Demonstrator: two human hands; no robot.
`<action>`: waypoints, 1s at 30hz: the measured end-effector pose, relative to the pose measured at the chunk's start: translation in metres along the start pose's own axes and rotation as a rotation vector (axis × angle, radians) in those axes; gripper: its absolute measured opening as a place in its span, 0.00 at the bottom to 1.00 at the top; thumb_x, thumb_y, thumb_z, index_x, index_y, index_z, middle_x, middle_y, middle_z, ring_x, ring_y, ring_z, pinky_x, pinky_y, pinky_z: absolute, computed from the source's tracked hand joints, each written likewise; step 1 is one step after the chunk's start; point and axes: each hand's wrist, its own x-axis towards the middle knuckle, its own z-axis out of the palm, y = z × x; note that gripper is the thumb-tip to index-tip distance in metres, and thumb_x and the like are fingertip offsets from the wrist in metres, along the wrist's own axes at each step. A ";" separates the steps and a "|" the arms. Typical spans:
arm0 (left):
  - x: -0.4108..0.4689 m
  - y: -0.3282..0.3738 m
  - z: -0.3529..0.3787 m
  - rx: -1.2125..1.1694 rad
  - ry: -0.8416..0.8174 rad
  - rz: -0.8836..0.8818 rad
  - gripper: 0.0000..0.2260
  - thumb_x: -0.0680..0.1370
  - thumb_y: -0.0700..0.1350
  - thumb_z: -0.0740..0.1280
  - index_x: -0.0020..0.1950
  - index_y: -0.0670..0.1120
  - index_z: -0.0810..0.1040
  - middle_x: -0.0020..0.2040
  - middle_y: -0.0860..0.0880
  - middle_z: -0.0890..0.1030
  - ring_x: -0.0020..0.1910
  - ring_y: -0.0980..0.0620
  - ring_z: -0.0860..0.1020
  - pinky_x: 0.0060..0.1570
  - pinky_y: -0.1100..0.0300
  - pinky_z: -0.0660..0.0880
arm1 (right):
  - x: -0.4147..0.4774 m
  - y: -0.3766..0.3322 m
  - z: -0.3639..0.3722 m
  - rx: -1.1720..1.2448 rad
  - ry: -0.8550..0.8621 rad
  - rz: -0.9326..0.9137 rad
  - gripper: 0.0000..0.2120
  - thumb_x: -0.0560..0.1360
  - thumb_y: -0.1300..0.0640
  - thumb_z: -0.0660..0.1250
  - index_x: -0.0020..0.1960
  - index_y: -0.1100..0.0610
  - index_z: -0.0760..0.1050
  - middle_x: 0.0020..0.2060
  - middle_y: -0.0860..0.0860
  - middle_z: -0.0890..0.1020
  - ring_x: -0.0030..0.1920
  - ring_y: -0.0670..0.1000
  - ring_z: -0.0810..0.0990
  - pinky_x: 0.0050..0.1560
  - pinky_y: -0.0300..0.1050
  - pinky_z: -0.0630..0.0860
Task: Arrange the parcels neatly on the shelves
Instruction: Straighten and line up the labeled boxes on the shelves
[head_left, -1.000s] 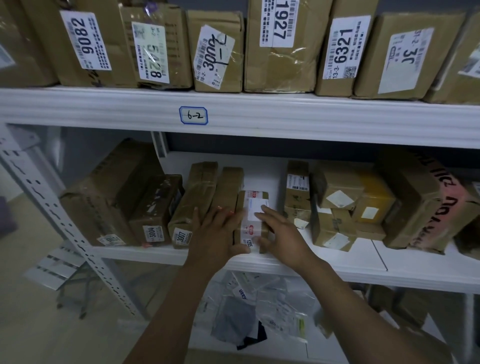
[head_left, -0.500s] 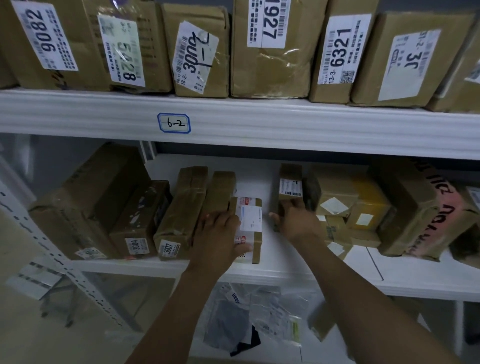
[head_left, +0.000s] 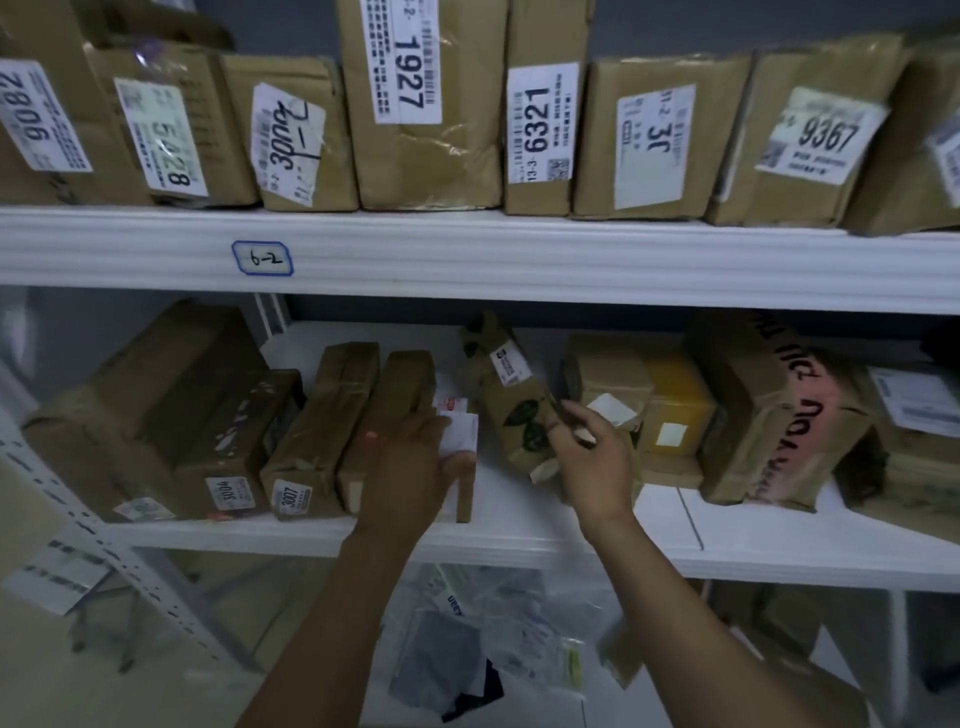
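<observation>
The person's left grip (head_left: 413, 467) lies on a small parcel (head_left: 462, 441) with a white and red label. The fingers lie over its top and the thumb curls round its front, so this grip holds the small parcel. The small parcel stands on the middle shelf (head_left: 660, 525), near the front edge. It touches a long brown parcel (head_left: 395, 400) at its 9 o'clock.

The right grip (head_left: 592, 457) is at 3 o'clock from the left one, a little apart. Its fingers pinch the low end of the leaf parcel (head_left: 511, 410), a brown one with dark green leaves on it. The leaf parcel is tilted, and its top leans toward 11 o'clock. I cannot tell if its low end touches the shelf, because the hand hides it.

Further toward 9 o'clock stand the parcel marked 3007 (head_left: 322, 415), the parcel marked 3004 (head_left: 234, 431) and a big brown parcel (head_left: 145, 395). At 3 o'clock from the right grip sit a yellow parcel (head_left: 675, 400) and a pink tape parcel (head_left: 800, 415).

At 12 o'clock is the top shelf (head_left: 519, 249). A row of brown parcels stands on it side by side, among them the parcel marked 1927 (head_left: 421, 130). A small tag (head_left: 262, 258) on its front edge reads 6-2. At 6 o'clock, under the middle shelf, lie clear plastic bags (head_left: 498, 634) in a heap.
</observation>
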 end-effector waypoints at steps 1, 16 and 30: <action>-0.001 0.009 0.002 -0.105 0.023 -0.021 0.25 0.77 0.59 0.65 0.64 0.41 0.77 0.62 0.41 0.79 0.60 0.42 0.77 0.60 0.57 0.68 | -0.001 -0.002 -0.007 0.102 -0.024 0.063 0.12 0.76 0.56 0.69 0.59 0.51 0.78 0.49 0.43 0.80 0.47 0.38 0.77 0.43 0.29 0.75; -0.027 0.126 0.040 -1.233 -0.021 -0.455 0.30 0.70 0.51 0.76 0.69 0.54 0.67 0.59 0.50 0.81 0.56 0.49 0.81 0.51 0.50 0.80 | 0.006 0.026 -0.134 0.406 -0.792 0.186 0.29 0.65 0.67 0.64 0.65 0.54 0.74 0.60 0.51 0.81 0.58 0.51 0.80 0.49 0.44 0.77; -0.061 0.145 0.023 -1.209 0.201 -0.365 0.42 0.61 0.53 0.79 0.69 0.68 0.63 0.65 0.50 0.76 0.62 0.49 0.77 0.61 0.47 0.75 | 0.008 0.031 -0.183 -0.002 -0.953 0.182 0.31 0.68 0.75 0.68 0.62 0.45 0.74 0.60 0.48 0.80 0.60 0.47 0.77 0.56 0.47 0.78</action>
